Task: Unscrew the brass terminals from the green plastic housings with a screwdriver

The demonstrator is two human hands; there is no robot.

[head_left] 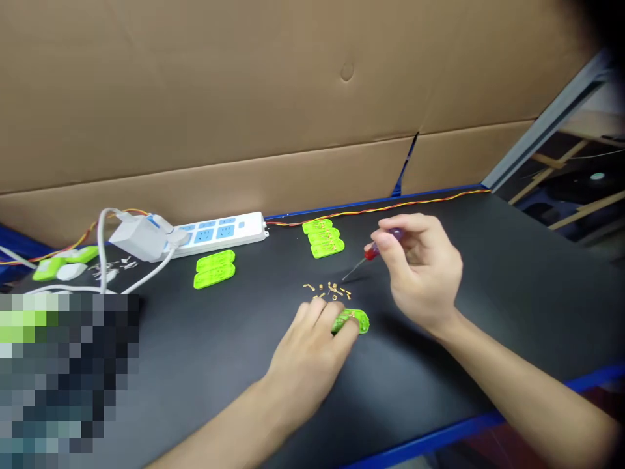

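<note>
My left hand (312,355) rests on the dark table with its fingers closed around one end of a green plastic shell (360,320), partly hiding it. Small reddish bits show inside the shell. In my right hand (424,267) is a screwdriver (371,251) with a red and purple handle, held between thumb and fingers. Its thin shaft points down and left, toward several small brass pieces (334,289) scattered just beyond my left hand. Behind those pieces lies a row of green shells (324,238) with small metal parts in them.
Two more green shells (214,269) lie to the left. A white power strip (219,233) with a plugged-in adapter (139,238) and white cables stands along the back. Green and white pieces (72,271) are at far left. Cardboard (273,98) walls the back; a blue edge (430,440) borders the front.
</note>
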